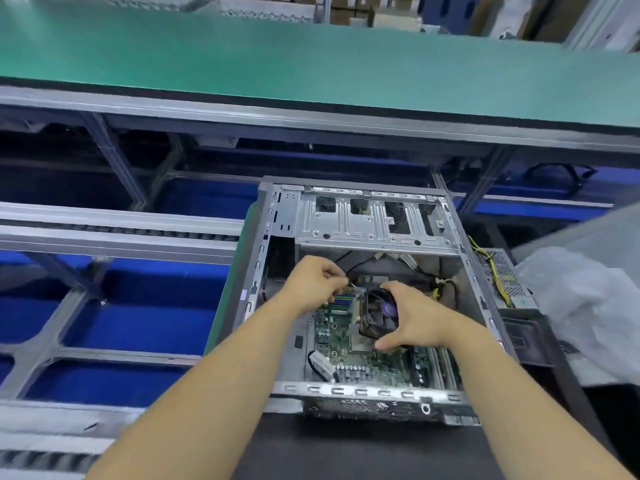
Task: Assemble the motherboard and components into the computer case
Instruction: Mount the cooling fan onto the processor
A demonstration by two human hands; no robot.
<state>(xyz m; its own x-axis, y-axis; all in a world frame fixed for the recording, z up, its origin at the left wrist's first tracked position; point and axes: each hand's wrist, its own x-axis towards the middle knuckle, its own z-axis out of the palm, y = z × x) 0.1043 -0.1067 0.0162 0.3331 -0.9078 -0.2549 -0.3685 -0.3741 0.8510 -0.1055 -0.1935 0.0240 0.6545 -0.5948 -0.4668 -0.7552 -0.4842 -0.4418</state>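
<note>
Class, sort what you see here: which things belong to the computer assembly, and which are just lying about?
Part of the job:
computer case
motherboard
cooler fan, gripped by right hand
thin wire, pinched by left hand

Lying about:
plastic bag
green conveyor belt
perforated metal box with yellow wires, beside the case

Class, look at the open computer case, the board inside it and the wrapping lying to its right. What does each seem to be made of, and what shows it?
Computer case: bare sheet metal, likely steel; dull silver sheen, stamped ribs, punched holes.
Motherboard: green circuit laminate, probably fibreglass; matte surface studded with small soldered parts.
Wrapping: thin translucent plastic film; crumpled, whitish, softly glossy folds.
</note>
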